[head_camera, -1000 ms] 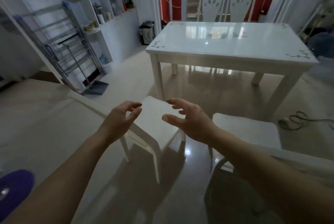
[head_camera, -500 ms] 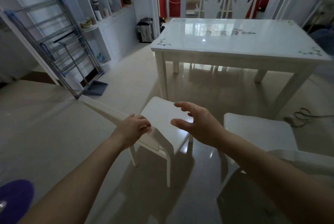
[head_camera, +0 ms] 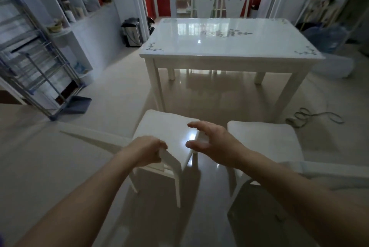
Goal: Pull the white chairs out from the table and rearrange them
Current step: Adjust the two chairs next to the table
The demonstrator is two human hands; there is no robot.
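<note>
The left hand (head_camera: 146, 150) grips the near corner of a white chair (head_camera: 165, 127), with its fingers (head_camera: 162, 145) curled over the seat edge. The right hand (head_camera: 216, 145) is spread wide above the seat's other side and holds nothing. A second white chair (head_camera: 263, 139) stands just beside the first one. The white table (head_camera: 219, 41) is behind them.

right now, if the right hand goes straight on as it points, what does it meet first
Probably the seat edge of the white chair the left hand grips; depth of the right hand is unclear.
</note>
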